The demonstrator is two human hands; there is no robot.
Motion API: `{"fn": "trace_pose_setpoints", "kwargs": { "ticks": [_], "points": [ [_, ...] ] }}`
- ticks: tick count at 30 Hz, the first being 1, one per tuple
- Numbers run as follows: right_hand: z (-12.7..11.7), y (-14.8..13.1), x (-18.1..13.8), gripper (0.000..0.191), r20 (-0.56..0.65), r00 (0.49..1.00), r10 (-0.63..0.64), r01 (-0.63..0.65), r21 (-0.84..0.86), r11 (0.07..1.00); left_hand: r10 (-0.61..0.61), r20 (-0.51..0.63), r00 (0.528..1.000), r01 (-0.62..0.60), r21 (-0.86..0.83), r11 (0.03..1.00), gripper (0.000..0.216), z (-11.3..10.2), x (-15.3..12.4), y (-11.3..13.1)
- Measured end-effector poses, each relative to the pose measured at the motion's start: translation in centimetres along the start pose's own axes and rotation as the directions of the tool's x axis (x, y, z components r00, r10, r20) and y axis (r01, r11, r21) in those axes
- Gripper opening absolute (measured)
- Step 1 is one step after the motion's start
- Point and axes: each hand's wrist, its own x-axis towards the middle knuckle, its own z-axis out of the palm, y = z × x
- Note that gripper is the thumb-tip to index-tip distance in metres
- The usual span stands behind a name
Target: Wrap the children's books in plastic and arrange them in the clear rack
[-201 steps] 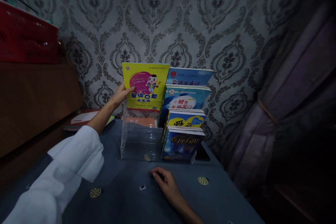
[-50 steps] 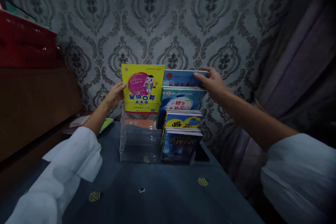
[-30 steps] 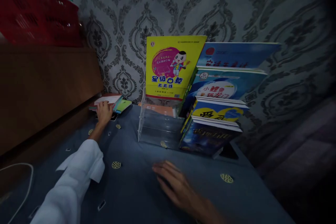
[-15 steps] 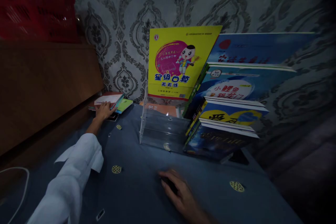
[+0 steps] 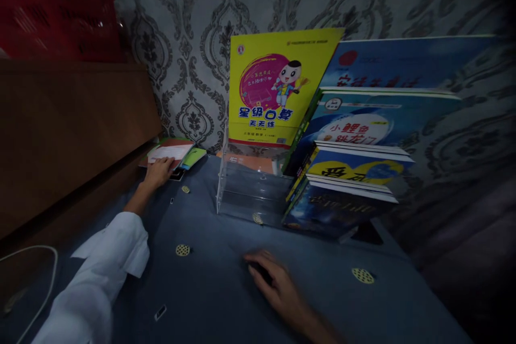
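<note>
My left hand (image 5: 158,171) reaches to the back left and rests on the near edge of a small stack of books (image 5: 171,151) lying flat by the wall, fingers curled on its red-and-white top cover. My right hand (image 5: 274,282) lies palm down on the blue tablecloth (image 5: 209,290) in front of a clear acrylic book rack (image 5: 245,193), fingers apart, holding nothing. A yellow workbook (image 5: 274,88) stands in the rack's back left slot. Several blue books (image 5: 355,172) fill the tiers on the right.
A brown wooden cabinet (image 5: 68,129) bounds the left side, with a red basket (image 5: 56,11) on top. Patterned wallpaper (image 5: 193,27) rises behind the rack. A white cable (image 5: 36,279) loops at the lower left. A dark flat object (image 5: 368,234) lies right of the rack.
My left hand left the yellow workbook and went down to the flat stack at the back left. My right hand came off the top blue book and settled on the cloth. The view moved closer.
</note>
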Motion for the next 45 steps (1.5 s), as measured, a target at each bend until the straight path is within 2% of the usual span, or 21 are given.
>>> {"fn": "trace_pose_setpoints", "kwargs": {
  "ticks": [13, 20, 25, 32, 35, 38, 40, 42, 45],
  "points": [
    [0.0, -0.8, 0.0, 0.026, -0.011, 1.000, -0.025, 0.024, -0.059, 0.998, 0.031, -0.060, 0.998, -0.026, 0.088, 0.996, 0.046, -0.9, -3.9, 3.5],
    [-0.1, -0.7, -0.1, 0.023, -0.012, 1.000, -0.021, 0.020, -0.082, 0.996, 0.090, -0.089, 0.992, -0.078, 0.128, 0.989, 0.047, -0.3, -6.4, 4.9],
    [0.0, -0.4, 0.0, 0.022, -0.017, 0.998, -0.066, 0.065, -0.053, 0.996, 0.141, -0.022, 0.990, -0.138, 0.099, 0.985, 0.043, 0.2, -9.0, 5.9],
    [-0.1, -0.5, 0.1, 0.023, -0.011, 0.998, -0.068, 0.068, -0.034, 0.997, 0.201, 0.042, 0.979, -0.204, 0.086, 0.975, 0.039, 1.6, -12.4, 6.4],
    [-0.2, -0.6, 0.2, 0.023, -0.013, 0.997, -0.075, 0.075, -0.038, 0.996, 0.260, 0.070, 0.963, -0.264, 0.050, 0.963, 0.040, 1.4, -12.8, 6.3],
    [-0.1, -0.6, 0.2, 0.023, -0.007, 0.996, -0.091, 0.091, -0.045, 0.995, 0.306, 0.087, 0.948, -0.303, -0.042, 0.952, 0.042, 0.8, -11.9, 5.5],
    [-0.1, -0.5, 0.2, 0.023, -0.008, 0.996, -0.090, 0.089, -0.046, 0.995, 0.230, 0.048, 0.972, -0.223, -0.124, 0.967, 0.043, 0.3, -10.7, 4.7],
    [0.0, -0.3, 0.2, 0.023, -0.018, 0.996, -0.089, 0.088, -0.041, 0.995, 0.045, -0.013, 0.999, -0.047, -0.157, 0.986, 0.049, 0.1, -9.5, 3.7],
    [0.2, 0.0, 0.1, 0.023, -0.028, 0.995, -0.099, 0.098, -0.041, 0.994, -0.148, -0.020, 0.989, 0.142, -0.164, 0.976, 0.060, 0.4, -8.2, 2.5]
  ]
}}
